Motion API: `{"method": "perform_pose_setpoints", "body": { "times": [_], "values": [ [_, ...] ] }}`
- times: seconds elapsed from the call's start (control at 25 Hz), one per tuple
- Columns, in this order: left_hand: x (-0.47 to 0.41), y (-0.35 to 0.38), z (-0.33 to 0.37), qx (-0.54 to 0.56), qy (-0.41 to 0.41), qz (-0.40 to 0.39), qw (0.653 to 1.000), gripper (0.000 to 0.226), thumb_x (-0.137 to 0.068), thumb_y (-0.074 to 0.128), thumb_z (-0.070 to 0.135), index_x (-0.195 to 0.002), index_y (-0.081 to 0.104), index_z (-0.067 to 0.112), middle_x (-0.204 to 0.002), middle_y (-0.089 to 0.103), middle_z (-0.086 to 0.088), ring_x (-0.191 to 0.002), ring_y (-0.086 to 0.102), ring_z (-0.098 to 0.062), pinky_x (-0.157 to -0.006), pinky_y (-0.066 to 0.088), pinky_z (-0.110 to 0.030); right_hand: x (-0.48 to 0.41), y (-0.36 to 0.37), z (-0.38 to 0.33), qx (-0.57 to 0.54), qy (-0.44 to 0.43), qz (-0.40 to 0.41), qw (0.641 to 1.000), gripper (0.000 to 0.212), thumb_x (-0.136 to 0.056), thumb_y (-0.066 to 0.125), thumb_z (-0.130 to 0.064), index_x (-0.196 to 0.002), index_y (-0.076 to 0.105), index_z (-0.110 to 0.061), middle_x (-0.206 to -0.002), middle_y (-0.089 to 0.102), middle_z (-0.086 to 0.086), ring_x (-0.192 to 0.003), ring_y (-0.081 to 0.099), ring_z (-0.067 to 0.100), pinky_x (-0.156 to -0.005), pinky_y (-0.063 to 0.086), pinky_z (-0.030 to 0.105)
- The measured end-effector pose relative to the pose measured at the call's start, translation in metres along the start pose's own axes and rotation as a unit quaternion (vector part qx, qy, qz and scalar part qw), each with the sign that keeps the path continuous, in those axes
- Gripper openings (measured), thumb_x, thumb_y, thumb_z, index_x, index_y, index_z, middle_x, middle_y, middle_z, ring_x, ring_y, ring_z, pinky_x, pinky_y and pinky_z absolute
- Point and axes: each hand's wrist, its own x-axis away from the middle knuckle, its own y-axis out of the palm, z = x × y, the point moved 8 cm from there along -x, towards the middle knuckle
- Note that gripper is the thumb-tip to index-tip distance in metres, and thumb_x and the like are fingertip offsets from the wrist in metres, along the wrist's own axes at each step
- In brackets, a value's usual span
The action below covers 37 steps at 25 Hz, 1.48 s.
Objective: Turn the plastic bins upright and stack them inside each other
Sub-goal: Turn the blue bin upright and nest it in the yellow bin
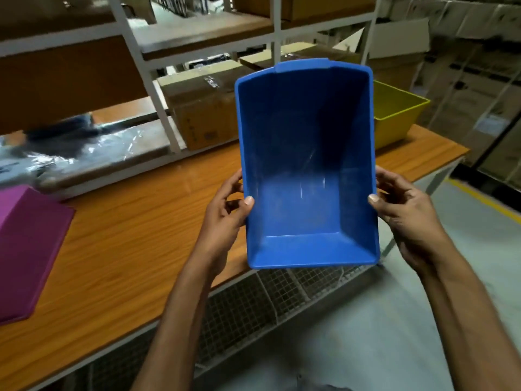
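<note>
Scuffed, faintly glossy blue plastic bin [307, 165]; smooth wood-grain tabletop [135, 235]; matt cardboard box [203, 108]; wire mesh [253, 300] below.

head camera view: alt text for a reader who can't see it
A left hand and right hand grip a blue bin by its side walls over the edge of a wooden table, its empty inside facing the camera. Behind it to the right a yellow bin stands upright on the table; at far left a magenta bin lies mouth down.

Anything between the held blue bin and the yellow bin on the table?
Nothing visible. Left hand and right hand hold the blue bin aloft; the upright yellow bin sits beyond it, mouth partly hidden.
</note>
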Motion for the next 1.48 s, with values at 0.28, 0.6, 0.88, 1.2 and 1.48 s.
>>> {"method": "perform_pose_setpoints", "body": {
  "times": [0.28, 0.6, 0.88, 1.2, 1.48],
  "values": [
    [-0.029, 0.145, 0.027, 0.057, -0.026, -0.001, 0.998, 0.031, -0.102, 0.06, 0.015, -0.133, 0.065, 0.021, -0.123, 0.073, 0.001, -0.107, 0.071, -0.008, -0.082, 0.06, -0.034, -0.031, -0.132, -0.042, -0.097, 0.084, -0.014, 0.992, 0.034, -0.098, 0.048, 0.005, -0.116, 0.069, -0.015, -0.113, 0.071, 0.0, -0.07, 0.069, 0.002, -0.047, 0.048, 0.01],
    [-0.076, 0.256, 0.048, 0.077, -0.095, 0.038, 0.992, 0.026, -0.096, 0.069, 0.028, -0.117, 0.075, 0.013, -0.106, 0.08, -0.007, -0.089, 0.074, -0.021, -0.071, 0.061, -0.035, -0.079, -0.229, -0.08, -0.157, 0.149, 0.011, 0.976, 0.036, -0.099, 0.05, -0.007, -0.132, 0.064, -0.005, -0.103, 0.077, 0.007, -0.038, 0.056, 0.007, -0.033, 0.04, 0.013],
    [-0.159, 0.291, 0.058, 0.077, -0.072, 0.06, 0.993, 0.037, -0.087, 0.076, 0.036, -0.117, 0.076, 0.016, -0.116, 0.076, -0.012, -0.104, 0.066, -0.035, -0.088, 0.053, -0.048, -0.158, -0.248, -0.104, -0.193, 0.149, -0.017, 0.97, 0.041, -0.102, 0.045, -0.002, -0.141, 0.056, 0.001, -0.124, 0.059, 0.014, -0.03, 0.055, 0.003, -0.033, 0.044, 0.014],
    [-0.26, 0.322, 0.079, 0.109, -0.023, 0.084, 0.99, 0.045, -0.085, 0.074, 0.036, -0.126, 0.073, 0.015, -0.125, 0.071, -0.022, -0.102, 0.06, -0.038, -0.095, 0.048, -0.055, -0.299, -0.257, -0.138, -0.165, 0.126, -0.108, 0.972, 0.038, -0.1, 0.048, -0.007, -0.135, 0.063, -0.004, -0.133, 0.066, 0.015, -0.062, 0.075, 0.011, -0.056, 0.06, 0.023],
    [-0.323, 0.346, 0.09, 0.094, -0.023, 0.159, 0.983, 0.032, -0.095, 0.064, 0.026, -0.124, 0.072, 0.014, -0.121, 0.074, -0.015, -0.108, 0.071, -0.032, -0.077, 0.06, -0.04, -0.409, -0.248, -0.148, -0.131, 0.12, -0.141, 0.974, 0.035, -0.103, 0.045, -0.006, -0.133, 0.062, -0.002, -0.118, 0.067, 0.013, -0.049, 0.069, 0.007, -0.043, 0.052, 0.017]
  ]
}}
